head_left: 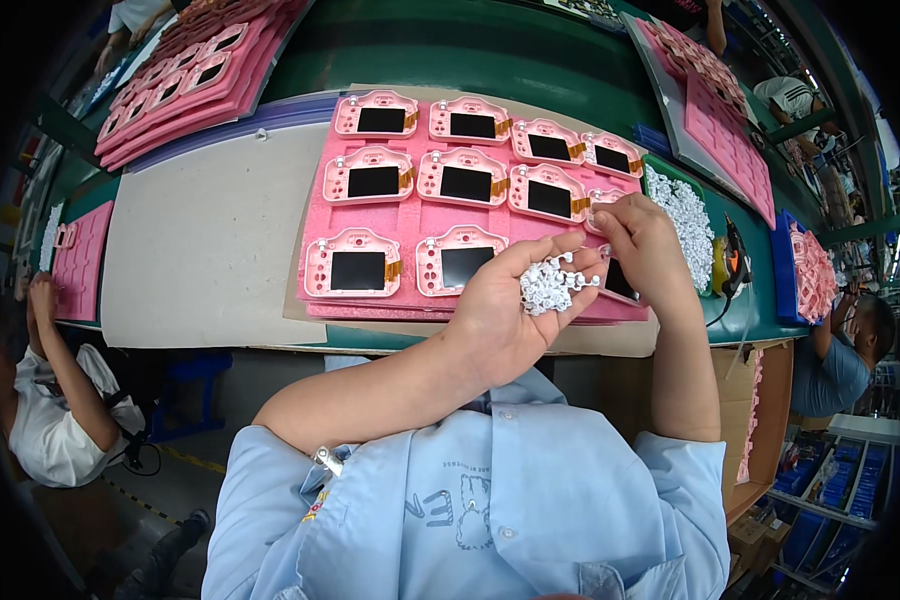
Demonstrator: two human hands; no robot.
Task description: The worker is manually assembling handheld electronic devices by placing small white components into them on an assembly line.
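Note:
My left hand is cupped palm up, holding a heap of small white plastic parts. Just beyond it, my right hand is pinched at a pink camera-shaped shell row's right end, over a shell partly hidden by the fingers. Whatever sits between those fingertips is too small to make out. Several such pink shells with dark screens and orange flat cables lie in rows on a pink foam tray. My left palm covers part of the near row.
A green bin of small white parts stands right of the tray, beside an orange-and-black hand tool. Stacked pink trays rise at the far left, others at the far right. A blue bin holds pink parts. Other people work on both sides.

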